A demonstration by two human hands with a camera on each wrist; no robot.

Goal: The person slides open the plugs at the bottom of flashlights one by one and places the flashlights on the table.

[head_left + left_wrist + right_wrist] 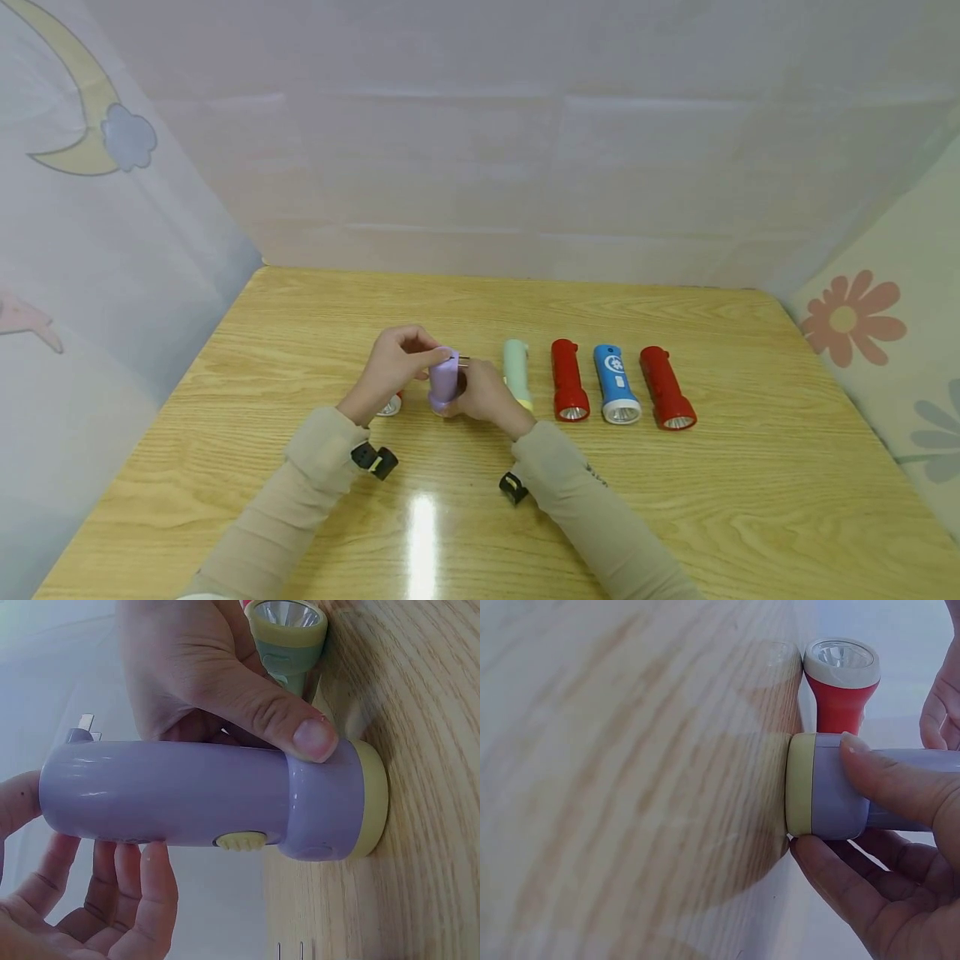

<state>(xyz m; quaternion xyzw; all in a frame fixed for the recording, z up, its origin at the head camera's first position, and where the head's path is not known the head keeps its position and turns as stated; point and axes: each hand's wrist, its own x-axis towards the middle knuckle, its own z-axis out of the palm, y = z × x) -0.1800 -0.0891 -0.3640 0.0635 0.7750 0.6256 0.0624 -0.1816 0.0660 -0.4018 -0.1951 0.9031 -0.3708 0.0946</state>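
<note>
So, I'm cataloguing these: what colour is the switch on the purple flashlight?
The switch is pale yellow, clearest in the left wrist view.

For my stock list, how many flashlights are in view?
6: left hand and right hand hold a purple one; a red-and-white one, partly hidden, lies left; rightward lie a mint one, red one, blue one and another red one. More may be hidden.
</note>
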